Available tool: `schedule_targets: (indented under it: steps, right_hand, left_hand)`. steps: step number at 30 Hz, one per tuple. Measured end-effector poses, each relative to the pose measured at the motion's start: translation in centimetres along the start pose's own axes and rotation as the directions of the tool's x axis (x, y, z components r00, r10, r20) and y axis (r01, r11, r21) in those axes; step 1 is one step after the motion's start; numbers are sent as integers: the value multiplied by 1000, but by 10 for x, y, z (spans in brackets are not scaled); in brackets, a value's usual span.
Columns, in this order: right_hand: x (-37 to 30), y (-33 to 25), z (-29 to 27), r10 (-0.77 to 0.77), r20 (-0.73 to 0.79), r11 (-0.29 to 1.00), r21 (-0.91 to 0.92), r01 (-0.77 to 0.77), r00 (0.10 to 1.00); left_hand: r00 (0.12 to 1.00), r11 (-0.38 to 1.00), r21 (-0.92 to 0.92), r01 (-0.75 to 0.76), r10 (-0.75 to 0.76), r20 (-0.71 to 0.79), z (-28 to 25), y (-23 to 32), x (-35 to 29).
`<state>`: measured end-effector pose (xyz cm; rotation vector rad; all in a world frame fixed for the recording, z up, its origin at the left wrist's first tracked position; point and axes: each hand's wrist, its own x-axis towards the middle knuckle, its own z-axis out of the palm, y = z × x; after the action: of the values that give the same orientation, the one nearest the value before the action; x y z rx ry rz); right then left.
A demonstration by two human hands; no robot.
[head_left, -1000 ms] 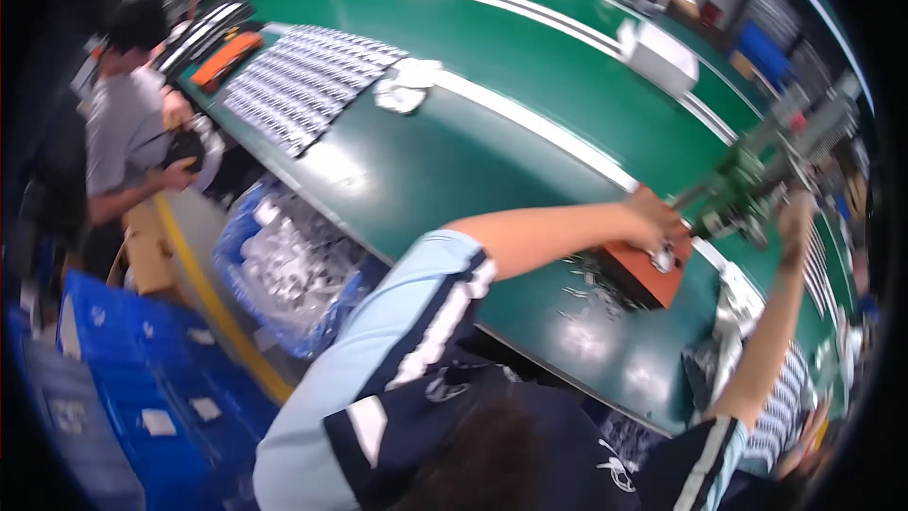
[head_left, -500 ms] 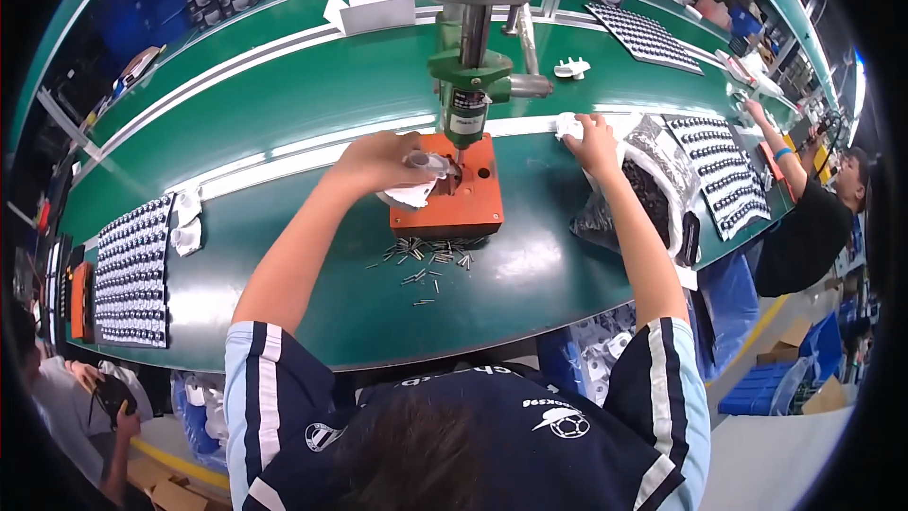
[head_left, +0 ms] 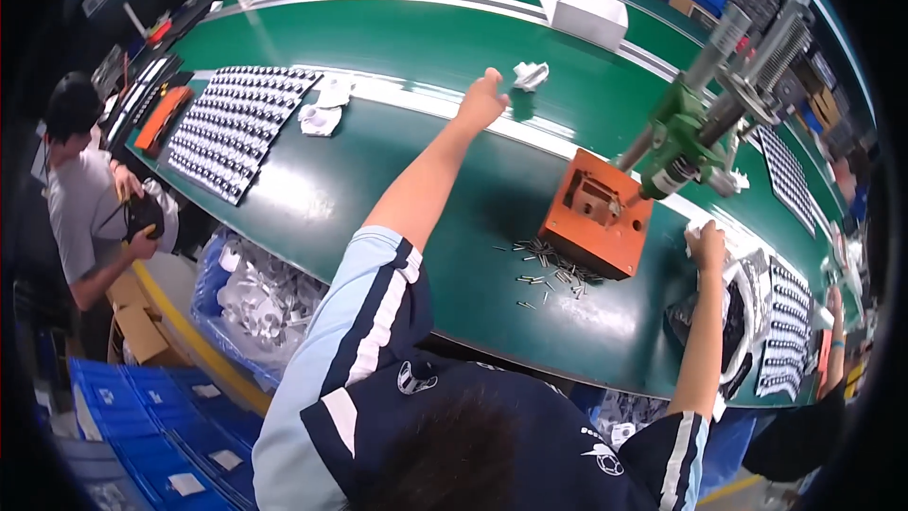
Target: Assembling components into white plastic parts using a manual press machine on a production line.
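My left hand (head_left: 480, 102) reaches out over the far strip of the bench, fingers stretched and holding nothing. Just beyond its fingertips a white plastic part (head_left: 531, 76) lies on the green belt. On the right, my right hand (head_left: 706, 246) is closed on another white plastic part (head_left: 695, 227), mostly hidden by the fingers. Between the hands stands an orange fixture block (head_left: 605, 246) with a recess in its top. The green hand press (head_left: 676, 147) rises over it. Small metal pins (head_left: 558, 270) lie scattered along the block's near side.
A clear bag of dark small parts (head_left: 738, 312) sits beside my right forearm. Sheets of black-and-white pieces (head_left: 236, 123) lie at left and right, with white parts (head_left: 320, 120) by the left one. A white box (head_left: 586, 17) stands far back. Co-workers are at both sides.
My left hand has left the orange block and swung left to the belt, where its white part now lies apart from it. My right hand still grips its part. The view has turned left.
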<state>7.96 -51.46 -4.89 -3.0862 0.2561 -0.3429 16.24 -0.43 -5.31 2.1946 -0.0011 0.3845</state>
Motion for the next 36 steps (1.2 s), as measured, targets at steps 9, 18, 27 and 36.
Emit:
schedule_targets:
  steps: [9,18,27,36]
  right_hand:
    - [-81,-18,-43,-1,72,620,783,-56,997]
    - [-154,-31,-51,-14,30,397,917,-22,999]
    - [-193,-152,-75,-443,-11,2,1000,14,897]
    - [-236,-234,-85,-532,29,-292,932,-216,847]
  left_hand:
    - [745,243,705,667,-236,-624,-222,-124,-92]
    - [758,493,576,653,-438,-484,-215,-100,-159]
    - [850,563,651,509,-445,-281,-193,-45,-194]
    - [924,898,-433,-73,224,310,-97,127,-275]
